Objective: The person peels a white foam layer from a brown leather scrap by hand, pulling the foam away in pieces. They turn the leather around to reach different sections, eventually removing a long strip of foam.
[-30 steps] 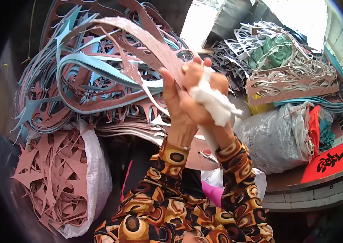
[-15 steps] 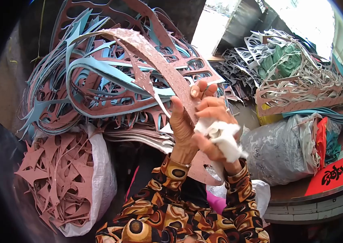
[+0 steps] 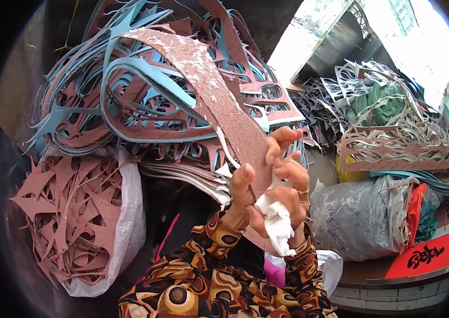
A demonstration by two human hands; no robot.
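Note:
A long reddish-brown strip of sheet material [image 3: 211, 87], flecked with white fluff on its face, slants from the upper left down to my hands. My left hand [image 3: 241, 193] grips its lower part, thumb on the near side and the fingers mostly hidden. Close beside it, my right hand [image 3: 290, 193] is closed on a torn wad of white backing [image 3: 276, 220] that hangs below the fingers. A thin white sliver [image 3: 225, 146] dangles along the strip's left edge. Whether the wad is still joined to the strip is hidden by my fingers.
A large heap of blue and reddish-brown cut-out sheets [image 3: 76, 114] rises behind. At left stands a white sack [image 3: 132, 212] full of reddish scraps. To the right are a plastic-wrapped bundle [image 3: 359, 217], more die-cut offcuts [image 3: 396, 151] and a red paper [image 3: 428, 254] with black writing.
The strip has turned so more of its white-flecked face shows. My right hand and the white wad have moved slightly down and left; the whole view has shifted a little.

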